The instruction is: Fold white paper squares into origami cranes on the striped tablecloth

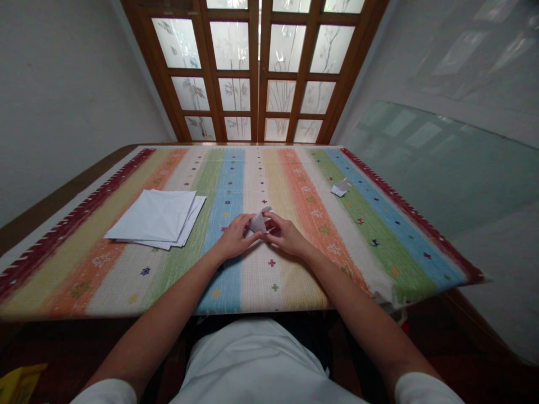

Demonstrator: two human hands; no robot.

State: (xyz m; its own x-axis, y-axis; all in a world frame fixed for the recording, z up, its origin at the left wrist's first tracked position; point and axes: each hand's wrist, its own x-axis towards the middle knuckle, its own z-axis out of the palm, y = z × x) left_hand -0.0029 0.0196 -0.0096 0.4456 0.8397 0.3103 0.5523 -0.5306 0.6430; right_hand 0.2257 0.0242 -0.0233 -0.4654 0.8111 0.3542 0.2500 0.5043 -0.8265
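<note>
Both L hand (236,237) & R hand (288,234) pinch folded white paper (260,221). Paper stack (152,214) on striped tablecloth (261,286), L side.

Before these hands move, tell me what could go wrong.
The folded paper between the left hand and right hand looks thin; a hard pinch might crease or tear it. The stack of white sheets lies uneven, so a leftward sweep of the left forearm could scatter it. The small paper piece rests loose on the tablecloth and might get brushed aside.
</note>
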